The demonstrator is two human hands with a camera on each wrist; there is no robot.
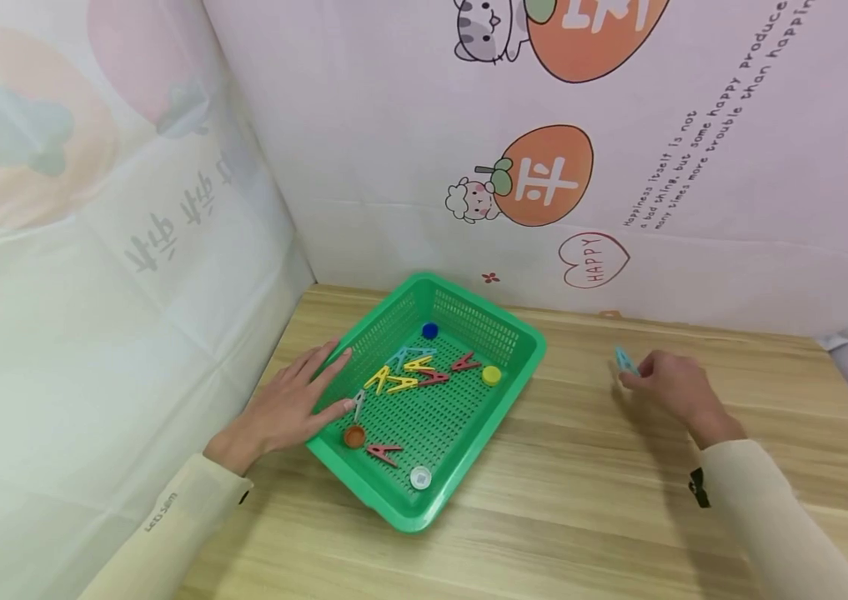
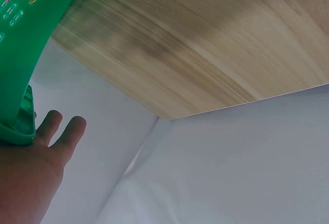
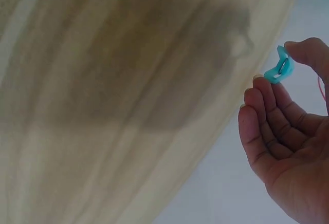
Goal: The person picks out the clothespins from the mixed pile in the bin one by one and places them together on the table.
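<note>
Between thumb and fingertips my right hand (image 1: 674,385) pinches a light blue clothespin (image 1: 625,362), held above the wooden table to the right of the basket. The right wrist view shows the same clothespin (image 3: 280,67) at the tips of thumb and fingers. My left hand (image 1: 284,408) rests on the left rim of a green plastic basket (image 1: 461,450), fingers spread and mostly straight. Inside the basket lie several clothespins: blue, yellow (image 1: 403,384), red (image 1: 383,452) and a grey one (image 1: 359,404) near my left thumb.
Bottle caps also lie in the basket: blue (image 1: 430,331), yellow (image 1: 492,376), orange-brown (image 1: 354,436) and white (image 1: 420,477). The wooden table (image 1: 581,500) extends right of the basket. Printed cloth walls (image 1: 393,150) stand behind and to the left.
</note>
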